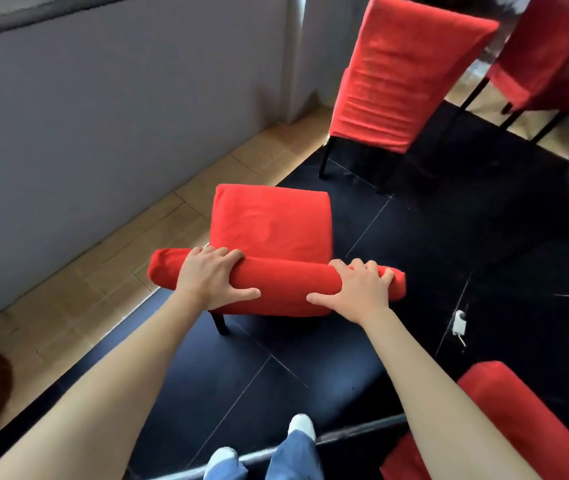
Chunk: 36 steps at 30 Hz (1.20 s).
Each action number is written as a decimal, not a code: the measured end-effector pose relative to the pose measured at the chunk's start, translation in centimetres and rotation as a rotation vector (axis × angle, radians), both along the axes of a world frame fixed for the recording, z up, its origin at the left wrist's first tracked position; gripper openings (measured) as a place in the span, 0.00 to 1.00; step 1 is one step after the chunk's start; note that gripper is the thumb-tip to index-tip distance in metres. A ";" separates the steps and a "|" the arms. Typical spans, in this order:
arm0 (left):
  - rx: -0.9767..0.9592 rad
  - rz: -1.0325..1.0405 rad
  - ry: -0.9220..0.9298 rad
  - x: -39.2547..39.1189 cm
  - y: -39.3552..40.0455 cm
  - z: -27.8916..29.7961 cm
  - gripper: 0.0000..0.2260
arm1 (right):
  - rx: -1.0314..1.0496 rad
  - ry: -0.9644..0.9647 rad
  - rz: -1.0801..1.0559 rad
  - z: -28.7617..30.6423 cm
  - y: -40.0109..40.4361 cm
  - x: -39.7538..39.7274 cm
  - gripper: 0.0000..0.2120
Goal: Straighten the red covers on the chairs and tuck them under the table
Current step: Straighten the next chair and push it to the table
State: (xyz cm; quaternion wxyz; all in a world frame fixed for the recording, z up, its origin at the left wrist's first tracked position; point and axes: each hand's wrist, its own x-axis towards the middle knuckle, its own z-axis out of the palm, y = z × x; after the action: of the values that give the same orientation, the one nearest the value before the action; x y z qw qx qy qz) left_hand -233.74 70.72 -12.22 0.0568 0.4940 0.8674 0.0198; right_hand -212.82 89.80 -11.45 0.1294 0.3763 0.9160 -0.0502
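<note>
The red-covered chair (pixel 272 233) stands at the centre of the frame on the dark floor (pixel 449 237). Its seat points toward the top of the frame, and the top edge of its backrest runs left to right across the picture. The left hand (pixel 213 277) and right hand (pixel 359 289) both grip that top edge, fingers curled over it and thumbs on the near side. A second red-covered chair (pixel 397 74) stands at upper right.

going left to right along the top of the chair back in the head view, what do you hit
bare left end of the chair back → left hand → bare middle stretch → right hand → bare right end
</note>
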 end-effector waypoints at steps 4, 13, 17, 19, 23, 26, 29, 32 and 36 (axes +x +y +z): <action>-0.035 -0.113 0.007 -0.4 -1.4 0.4 0.44 | 0.020 0.010 -0.110 0.1 -4.2 1.7 0.50; -0.106 -0.209 -0.020 -0.5 -3.7 1.4 0.47 | -0.025 -0.056 -0.168 0.6 -9.8 3.7 0.49; -0.039 -0.094 -0.044 0.5 -3.7 1.4 0.42 | -0.109 -0.066 -0.089 0.8 -8.0 3.7 0.45; -0.049 -0.079 -0.004 0.8 -3.3 1.3 0.42 | -0.104 -0.054 -0.055 0.6 -7.7 3.8 0.46; -0.082 -0.176 0.065 0.2 -2.6 1.0 0.45 | 0.018 -0.009 -0.026 0.1 -8.2 3.8 0.47; -0.054 -0.197 0.079 -0.2 -2.5 0.8 0.45 | 0.085 0.015 -0.048 -0.4 -9.0 3.9 0.47; -0.044 -0.207 0.076 -0.4 -2.6 0.7 0.45 | 0.100 0.033 -0.096 -0.5 -9.7 3.8 0.48; -0.051 -0.248 0.073 -0.8 -3.0 0.8 0.46 | 0.106 0.019 -0.166 -0.4 -11.2 3.6 0.49; -0.071 -0.333 0.077 -1.5 -4.0 0.8 0.45 | 0.122 0.024 -0.279 -0.9 -14.6 3.8 0.50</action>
State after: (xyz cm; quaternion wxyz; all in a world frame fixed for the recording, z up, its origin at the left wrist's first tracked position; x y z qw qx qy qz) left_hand -235.23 66.70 -11.44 0.0434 0.6289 0.7752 -0.0395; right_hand -209.07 75.17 -12.31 0.0870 0.5063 0.8578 -0.0166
